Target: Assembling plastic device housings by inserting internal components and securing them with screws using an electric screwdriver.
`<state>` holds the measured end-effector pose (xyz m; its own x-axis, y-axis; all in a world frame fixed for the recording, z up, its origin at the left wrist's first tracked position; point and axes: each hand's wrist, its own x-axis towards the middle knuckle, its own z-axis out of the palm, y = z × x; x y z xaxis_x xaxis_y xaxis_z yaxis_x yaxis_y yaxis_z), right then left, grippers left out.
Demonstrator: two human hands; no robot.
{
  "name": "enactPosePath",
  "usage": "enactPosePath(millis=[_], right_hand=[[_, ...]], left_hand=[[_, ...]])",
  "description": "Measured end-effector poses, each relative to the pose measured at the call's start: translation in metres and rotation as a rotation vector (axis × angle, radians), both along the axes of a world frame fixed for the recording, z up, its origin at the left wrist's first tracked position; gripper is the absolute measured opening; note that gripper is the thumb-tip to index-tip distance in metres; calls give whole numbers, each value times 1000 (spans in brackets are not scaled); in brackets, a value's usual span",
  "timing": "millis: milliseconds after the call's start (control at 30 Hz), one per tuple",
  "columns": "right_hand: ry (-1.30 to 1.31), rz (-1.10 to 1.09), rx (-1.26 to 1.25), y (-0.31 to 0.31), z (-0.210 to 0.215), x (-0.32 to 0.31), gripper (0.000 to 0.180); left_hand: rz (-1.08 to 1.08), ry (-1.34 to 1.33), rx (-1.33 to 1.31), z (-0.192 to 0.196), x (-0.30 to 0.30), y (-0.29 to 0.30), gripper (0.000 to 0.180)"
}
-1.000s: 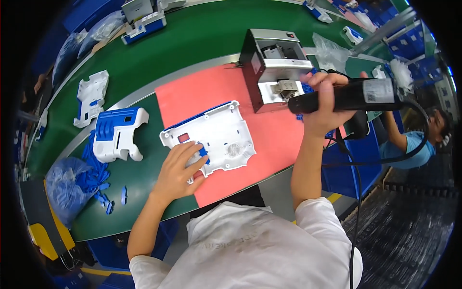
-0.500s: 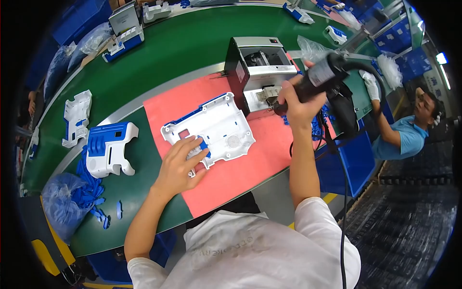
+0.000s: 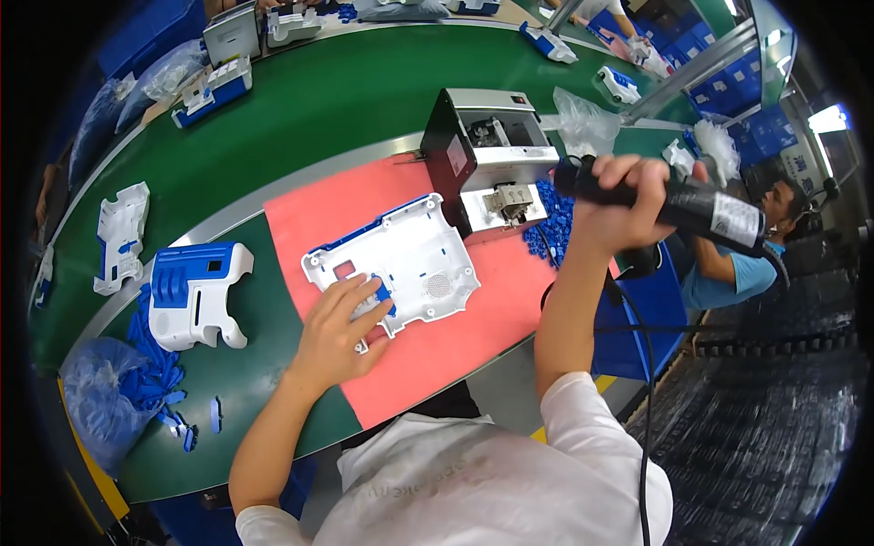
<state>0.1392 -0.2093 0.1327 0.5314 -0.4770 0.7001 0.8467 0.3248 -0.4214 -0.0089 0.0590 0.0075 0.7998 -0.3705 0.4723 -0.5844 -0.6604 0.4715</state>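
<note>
Left hand (image 3: 341, 328) lies flat, fingers spread, on white housing (image 3: 391, 264). Right hand (image 3: 619, 205), raised, fingers clamped around black screwdriver (image 3: 674, 200).

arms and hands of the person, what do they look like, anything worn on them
Both forearms are bare, coming in from the lower edge. The left hand and right hand wear no gloves; no watch, ring or band shows. The only clothing is a white short-sleeved shirt, its sleeves ending above the elbows, with faint pale lettering on the front.
</note>
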Motion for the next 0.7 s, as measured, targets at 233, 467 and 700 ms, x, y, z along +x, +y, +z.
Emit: enactPosePath(millis=[233,467,700], right_hand=[[80,-506,-268,-9,-9,70,54],[-52,-57,-113,-12,16,-21,68],[125,-76,-342,-7,-36,-3,63]], left_hand=[[-18,0,-2,1,2,-2,45],[4,28,5,1,1,-2,45],[5,33,-6,1,3,-5,44]])
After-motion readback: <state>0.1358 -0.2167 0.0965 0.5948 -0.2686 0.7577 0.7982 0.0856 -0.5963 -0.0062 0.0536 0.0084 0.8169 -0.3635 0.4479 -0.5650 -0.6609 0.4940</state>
